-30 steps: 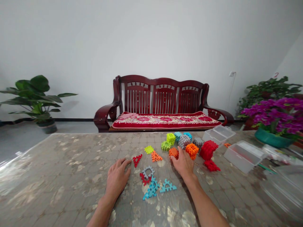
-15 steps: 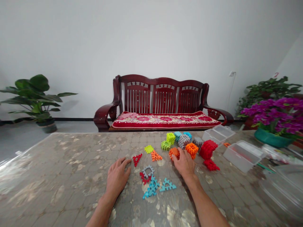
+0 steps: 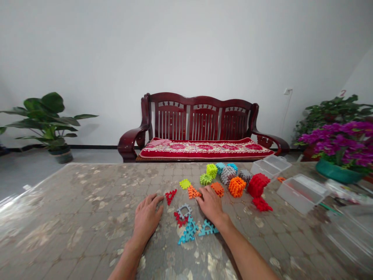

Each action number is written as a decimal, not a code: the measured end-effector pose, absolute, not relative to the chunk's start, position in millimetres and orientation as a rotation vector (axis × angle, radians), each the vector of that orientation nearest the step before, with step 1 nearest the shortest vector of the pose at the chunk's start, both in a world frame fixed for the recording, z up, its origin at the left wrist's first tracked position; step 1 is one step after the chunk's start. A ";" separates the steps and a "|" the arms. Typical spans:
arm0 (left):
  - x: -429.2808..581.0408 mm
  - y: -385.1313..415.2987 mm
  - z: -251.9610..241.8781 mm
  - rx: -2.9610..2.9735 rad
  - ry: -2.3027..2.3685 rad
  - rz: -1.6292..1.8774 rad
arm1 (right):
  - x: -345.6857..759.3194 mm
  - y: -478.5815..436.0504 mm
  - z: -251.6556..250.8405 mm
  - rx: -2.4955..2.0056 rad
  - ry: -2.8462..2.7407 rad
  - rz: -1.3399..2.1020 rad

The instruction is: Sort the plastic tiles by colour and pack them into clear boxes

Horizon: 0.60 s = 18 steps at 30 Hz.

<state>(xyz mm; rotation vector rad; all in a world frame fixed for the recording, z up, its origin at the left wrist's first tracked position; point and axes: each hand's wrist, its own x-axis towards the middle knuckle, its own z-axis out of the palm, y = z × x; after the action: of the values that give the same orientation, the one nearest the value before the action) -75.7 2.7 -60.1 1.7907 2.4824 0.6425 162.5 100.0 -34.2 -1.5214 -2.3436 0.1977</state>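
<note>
My left hand [image 3: 148, 214] rests on the tablecloth, fingers loosely apart and holding nothing. Just right of its fingertips lies a red triangular toy tile [image 3: 171, 196]. My right hand [image 3: 210, 204] has its fingertips at the right edge of an orange triangular tile [image 3: 193, 192]; whether they touch it I cannot tell. Behind that hand sits an orange interlocking block piece [image 3: 217, 189]. A lime toothed tile [image 3: 185, 184] lies farther back. Between my hands are a grey open square tile [image 3: 184, 211], a red tile [image 3: 180, 220] and blue tiles [image 3: 189, 232]. Another blue triangular tile [image 3: 207, 228] is partly under my right wrist.
Assembled cubes stand at the back right, among them an orange cube [image 3: 237, 187], a grey one [image 3: 229, 175] and a red one [image 3: 258, 185]. Clear plastic boxes [image 3: 300, 194] and a pot of purple flowers [image 3: 335, 171] line the table's right side.
My right hand has moved left, off the orange block piece, to the orange triangular tile. That block piece now lies uncovered. My left hand stays where it was.
</note>
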 end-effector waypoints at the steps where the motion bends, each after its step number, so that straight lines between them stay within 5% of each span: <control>1: -75.5 2.7 -59.9 1.789 2.483 0.646 | 161.3 101.6 -33.7 -1.538 -2.358 0.204; 18: -75.9 3.0 -61.4 1.794 2.469 0.637 | 178.4 96.6 -27.0 -1.577 -2.302 0.032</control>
<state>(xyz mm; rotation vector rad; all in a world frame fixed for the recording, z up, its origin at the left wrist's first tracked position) -75.9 3.0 -61.4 1.7939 2.4692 0.6373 178.4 96.6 -27.0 -1.5765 -2.3024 0.0319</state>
